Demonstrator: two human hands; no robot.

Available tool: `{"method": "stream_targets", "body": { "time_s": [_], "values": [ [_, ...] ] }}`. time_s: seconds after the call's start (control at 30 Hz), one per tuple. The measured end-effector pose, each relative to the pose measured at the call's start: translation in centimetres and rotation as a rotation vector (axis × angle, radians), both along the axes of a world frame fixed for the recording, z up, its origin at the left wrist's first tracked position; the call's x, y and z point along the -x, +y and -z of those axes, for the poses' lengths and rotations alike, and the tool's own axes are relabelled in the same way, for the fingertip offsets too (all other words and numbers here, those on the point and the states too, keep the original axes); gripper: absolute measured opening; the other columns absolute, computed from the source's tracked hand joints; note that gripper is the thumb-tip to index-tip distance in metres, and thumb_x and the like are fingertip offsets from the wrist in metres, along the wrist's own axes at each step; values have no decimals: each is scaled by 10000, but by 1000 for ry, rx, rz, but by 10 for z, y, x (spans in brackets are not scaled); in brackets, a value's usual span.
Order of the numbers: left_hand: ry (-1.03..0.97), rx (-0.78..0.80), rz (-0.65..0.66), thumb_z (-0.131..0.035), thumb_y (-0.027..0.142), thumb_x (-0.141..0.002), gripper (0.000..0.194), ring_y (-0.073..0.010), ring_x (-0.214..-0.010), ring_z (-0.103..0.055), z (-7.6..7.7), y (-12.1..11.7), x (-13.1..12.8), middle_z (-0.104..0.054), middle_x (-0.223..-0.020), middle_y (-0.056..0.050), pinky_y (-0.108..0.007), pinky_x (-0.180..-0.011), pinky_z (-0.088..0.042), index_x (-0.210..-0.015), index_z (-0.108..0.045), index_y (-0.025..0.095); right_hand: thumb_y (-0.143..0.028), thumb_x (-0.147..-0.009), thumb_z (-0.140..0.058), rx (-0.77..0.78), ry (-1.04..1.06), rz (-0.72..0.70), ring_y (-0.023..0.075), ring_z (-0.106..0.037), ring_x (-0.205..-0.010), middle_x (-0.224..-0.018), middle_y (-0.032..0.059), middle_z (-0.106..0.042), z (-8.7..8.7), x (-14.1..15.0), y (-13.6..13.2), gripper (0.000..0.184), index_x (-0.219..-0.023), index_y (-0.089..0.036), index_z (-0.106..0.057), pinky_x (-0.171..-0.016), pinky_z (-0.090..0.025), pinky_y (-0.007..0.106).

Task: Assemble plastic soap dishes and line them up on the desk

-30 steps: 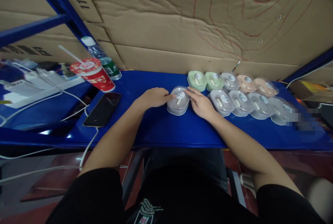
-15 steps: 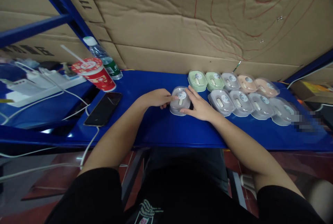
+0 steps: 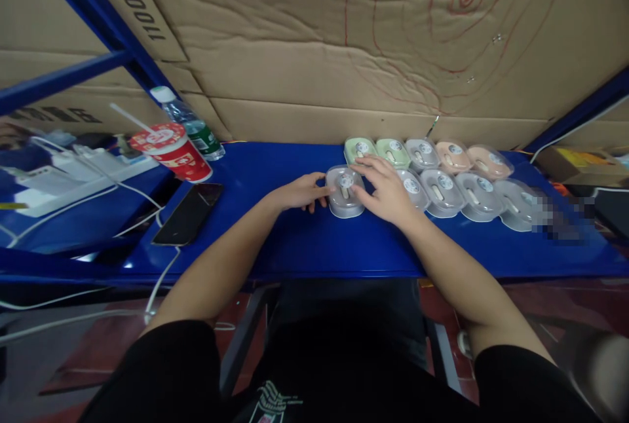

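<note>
While touching the leftmost grey box (image 3: 345, 207) on the counter (image 3: 295, 249) with the left hand (image 3: 301, 192), has shifted the right hand (image 3: 388, 194) outward, probably loosening any hold there. Curls left fingers loosely at the box's side; spreads right fingers wide, palm down, near the green boxes (image 3: 360, 145). Cannot tell whether right thumb touches.

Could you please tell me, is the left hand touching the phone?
No, the left hand is beside a grey container, away from the phone.
</note>
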State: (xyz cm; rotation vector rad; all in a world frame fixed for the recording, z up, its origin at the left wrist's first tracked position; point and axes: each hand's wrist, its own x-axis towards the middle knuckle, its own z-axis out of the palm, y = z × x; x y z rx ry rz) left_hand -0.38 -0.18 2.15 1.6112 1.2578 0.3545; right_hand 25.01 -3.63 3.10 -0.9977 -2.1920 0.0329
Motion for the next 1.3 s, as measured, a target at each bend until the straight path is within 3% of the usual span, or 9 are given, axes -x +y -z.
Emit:
{"method": "stream_targets", "body": {
  "time_s": [0.1,0.23,0.37,0.53,0.73,0.93,1.03,1.17,1.3],
  "values": [
    [-74,31,-43,-712,489,-982,718,-156,-498,-657,4,-8,-21,-811,-946,-115,-258,-430,-378,-1583,-464,184,-466,-1031,-592,-25,67,22,321,-627,-1317,-1348,103,-727,-7,-6,1,378,-1311,-250,-724,-1150,-494,570],
    [-234,122,-134,-649,458,-1031,771,-135,-536,-689,6,-13,-32,-786,-1243,-158,-232,-406,-367,-1678,-298,230,-505,-1046,-573,-21,76,20,313,-663,-1238,-1270,107,-759,-10,-6,-2,387,-1269,-239,-744,-1091,-520,535],
    [-351,151,-140,-669,444,-1018,762,-164,-653,-756,6,-13,-30,-706,-1406,-198,-240,-449,-448,-1671,-339,231,-520,-1043,-571,14,20,13,314,-673,-1215,-1263,110,-767,-7,-3,-3,407,-1268,-233,-752,-1074,-515,521],
    [-292,91,-105,-708,424,-996,791,-194,-706,-767,14,-9,-29,-753,-1267,-197,-255,-478,-486,-1663,-358,184,-503,-1054,-551,65,-137,29,319,-690,-1208,-1256,129,-782,-7,-1,-4,455,-1311,-179,-741,-1077,-495,496],
    [-236,22,-46,-718,386,-984,757,-180,-763,-745,15,-10,-26,-723,-1298,-194,-254,-517,-499,-1635,-392,176,-559,-1042,-553,87,-423,195,369,-691,-1209,-1307,164,-769,-10,-1,-9,549,-1387,-158,-698,-1184,-364,581],
    [-212,-4,83,-723,412,-970,831,-204,-881,-735,15,-12,-21,-694,-1330,-207,-272,-583,-533,-1655,-330,153,-676,-986,-591,91,-486,328,424,-676,-1245,-1352,211,-741,-8,-1,-12,704,-1409,-118,-665,-1189,-344,637],
    [-211,-3,99,-734,435,-956,861,-217,-894,-733,17,-12,-21,-692,-1327,-212,-288,-593,-540,-1657,-321,154,-670,-953,-651,127,-448,283,420,-673,-1267,-1390,190,-728,-7,0,-10,696,-1403,-139,-671,-1192,-370,631],
    [-202,-27,74,-787,403,-915,911,-196,-834,-719,14,-10,-18,-702,-1283,-199,-289,-589,-532,-1656,-322,152,-624,-937,-695,168,-352,121,380,-633,-1358,-1500,132,-668,-7,0,-7,679,-1472,-212,-625,-1230,-373,617],
    [-226,-66,-37,-805,357,-904,914,-151,-729,-681,10,-7,-12,-711,-1257,-180,-284,-573,-514,-1661,-325,179,-718,-821,-771,157,-339,148,453,-574,-1417,-1604,178,-559,-7,-2,-9,920,-1561,-224,-537,-1242,-293,736]
  ]
}}
